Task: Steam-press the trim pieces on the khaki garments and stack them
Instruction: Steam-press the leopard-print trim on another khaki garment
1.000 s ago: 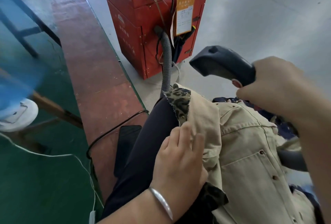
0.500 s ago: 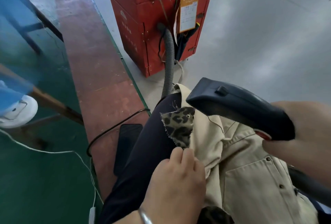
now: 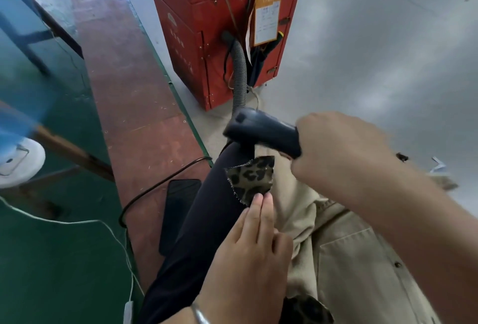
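The small leopard-print trim piece, judged limp, light and fray-edged, is pinned at its lower corner on the khaki garment by the left hand's straight, closed fingers, while the steam iron is gripped by the right hand just above it.

right hand grips the dark steam iron handle, held just above the leopard-print trim piece. left hand has straight fingers pressing the trim's lower edge onto the khaki garment, draped over a dark padded arm. red machine with grey ribbed hose behind; black cable on the floor.
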### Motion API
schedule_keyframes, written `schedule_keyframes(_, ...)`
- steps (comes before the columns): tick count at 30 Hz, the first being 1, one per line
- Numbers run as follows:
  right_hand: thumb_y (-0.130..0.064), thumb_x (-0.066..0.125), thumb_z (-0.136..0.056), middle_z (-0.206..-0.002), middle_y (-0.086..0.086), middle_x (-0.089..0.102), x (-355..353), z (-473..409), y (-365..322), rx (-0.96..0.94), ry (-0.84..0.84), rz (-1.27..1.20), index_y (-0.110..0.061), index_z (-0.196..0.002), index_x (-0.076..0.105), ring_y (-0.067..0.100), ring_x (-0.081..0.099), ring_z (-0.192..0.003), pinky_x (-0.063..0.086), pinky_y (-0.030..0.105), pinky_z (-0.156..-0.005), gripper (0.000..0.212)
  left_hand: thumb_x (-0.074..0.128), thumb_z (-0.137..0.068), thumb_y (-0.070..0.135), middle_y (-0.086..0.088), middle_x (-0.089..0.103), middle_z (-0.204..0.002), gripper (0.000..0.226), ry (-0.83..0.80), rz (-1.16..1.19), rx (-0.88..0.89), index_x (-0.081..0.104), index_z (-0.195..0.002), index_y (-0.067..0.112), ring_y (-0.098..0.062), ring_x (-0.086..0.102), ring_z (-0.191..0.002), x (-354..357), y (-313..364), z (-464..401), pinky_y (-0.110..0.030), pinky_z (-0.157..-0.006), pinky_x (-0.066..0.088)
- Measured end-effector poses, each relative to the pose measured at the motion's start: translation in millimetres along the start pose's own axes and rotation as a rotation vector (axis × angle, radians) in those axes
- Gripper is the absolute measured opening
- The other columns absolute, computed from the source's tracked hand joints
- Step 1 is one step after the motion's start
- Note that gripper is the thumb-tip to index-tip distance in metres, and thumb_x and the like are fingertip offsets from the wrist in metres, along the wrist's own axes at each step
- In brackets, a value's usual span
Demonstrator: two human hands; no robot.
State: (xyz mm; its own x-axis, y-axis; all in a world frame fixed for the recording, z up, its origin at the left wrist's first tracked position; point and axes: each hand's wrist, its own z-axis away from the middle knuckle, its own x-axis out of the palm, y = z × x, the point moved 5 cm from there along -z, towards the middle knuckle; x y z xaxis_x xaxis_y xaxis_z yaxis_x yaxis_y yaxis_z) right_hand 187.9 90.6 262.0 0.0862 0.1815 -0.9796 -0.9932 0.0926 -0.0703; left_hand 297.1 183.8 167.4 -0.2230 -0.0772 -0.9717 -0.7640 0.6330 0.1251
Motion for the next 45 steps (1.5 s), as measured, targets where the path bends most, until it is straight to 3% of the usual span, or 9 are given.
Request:
schedule_keyframes(5, -0.018, 0.067, -0.083, -0.065, 0.003, 0.056, -22, -2, 25, 0.079, 0.018, -0.041, -0.019, -0.073, 0.056, 0.016, 0.053, -0.055, 0.033, 0.021, -0.041, 0.016, 0.043, -0.08, 0.006, -0.023, 0.062, -0.12, 0.027, 0.025, -0.006, 0.01, 0.064, -0.066, 0.015, -0.031, 0.059, -0.116, -4, -3, 2, -0.035, -0.089, 0.053)
schedule_keyframes(7, -0.005, 0.056, -0.094, -0.1, 0.022, 0.067, -8, -3, 28, 0.028, -0.152, 0.013, -0.001, -0.099, 0.067, 0.032, 0.064, -0.091, 0.044, 0.016, -0.056, 0.012, 0.05, -0.079, 0.008, -0.022, 0.062, -0.121, 0.021, 0.029, -0.002, 0.02, 0.065, -0.067, 0.015, -0.03, 0.06, -0.115, -3, -3, 4, -0.035, -0.09, 0.053)
schedule_keyframes(10, 0.009, 0.026, -0.104, -0.14, 0.04, 0.042, 12, 8, 30, -0.113, -0.409, -0.017, 0.019, -0.144, 0.016, 0.034, 0.046, -0.132, 0.038, 0.01, -0.083, 0.042, 0.052, -0.077, 0.011, -0.02, 0.063, -0.12, 0.019, 0.018, 0.028, 0.013, 0.068, -0.067, 0.016, -0.028, 0.063, -0.111, 0, -3, 4, -0.032, -0.089, 0.053)
schedule_keyframes(11, 0.005, 0.027, -0.106, -0.161, 0.014, 0.011, 14, 12, 28, 0.01, -0.47, -0.167, 0.005, -0.125, 0.05, 0.029, 0.053, -0.119, 0.039, 0.007, -0.071, 0.03, 0.052, -0.077, 0.011, -0.02, 0.064, -0.119, 0.019, 0.019, 0.033, 0.004, 0.069, -0.068, 0.015, -0.028, 0.064, -0.109, 0, -3, 3, -0.031, -0.088, 0.052)
schedule_keyframes(12, -0.005, 0.037, -0.105, -0.076, -0.008, 0.035, 14, 14, 28, 0.094, -0.43, -0.148, -0.024, -0.086, 0.045, 0.022, 0.056, -0.096, 0.037, 0.01, -0.06, 0.029, 0.052, -0.077, 0.01, -0.02, 0.064, -0.118, 0.02, 0.024, 0.036, -0.006, 0.069, -0.068, 0.014, -0.028, 0.064, -0.107, -1, -3, 3, -0.031, -0.088, 0.051)
schedule_keyframes(15, -0.027, 0.06, -0.086, -0.076, -0.007, 0.051, 7, 21, 14, 0.067, -0.226, 0.123, -0.025, -0.084, 0.049, 0.013, 0.044, -0.063, 0.031, 0.026, -0.051, 0.011, 0.049, -0.08, 0.007, -0.021, 0.064, -0.118, 0.024, 0.047, 0.031, -0.017, 0.069, -0.069, 0.013, -0.03, 0.063, -0.109, -2, -3, 3, -0.032, -0.088, 0.052)
schedule_keyframes(23, -0.025, 0.069, -0.056, -0.039, 0.005, 0.055, -26, 26, 63, 0.146, -0.002, -0.257, -0.019, -0.057, 0.056, 0.025, 0.059, -0.04, 0.042, 0.029, -0.045, 0.015, 0.047, -0.073, 0.013, -0.01, 0.06, -0.127, 0.033, 0.048, 0.171, -0.005, 0.076, -0.085, 0.021, -0.02, 0.058, -0.117, -10, -15, 10, -0.029, -0.095, 0.043)
schedule_keyframes(36, -0.02, 0.068, -0.081, -0.068, 0.008, 0.061, 21, -16, 77, 0.18, 0.016, -0.305, -0.015, -0.082, 0.058, 0.032, 0.067, -0.069, 0.053, 0.034, -0.063, 0.011, 0.051, -0.061, 0.033, -0.004, 0.065, -0.113, 0.03, 0.018, 0.228, -0.047, 0.071, -0.078, 0.019, -0.023, 0.054, -0.102, -12, -24, 7, -0.034, -0.08, 0.043)
schedule_keyframes(45, -0.007, 0.073, -0.068, -0.054, 0.02, 0.061, 15, 45, 154, 0.339, 0.089, -0.471, -0.006, -0.073, 0.062, 0.021, 0.054, -0.036, 0.044, 0.035, -0.048, 0.012, 0.051, -0.056, 0.025, 0.007, 0.039, -0.078, 0.014, -0.121, 0.144, -0.063, 0.037, -0.056, 0.02, -0.012, 0.036, -0.046, -45, -35, -13, -0.018, -0.038, 0.022)
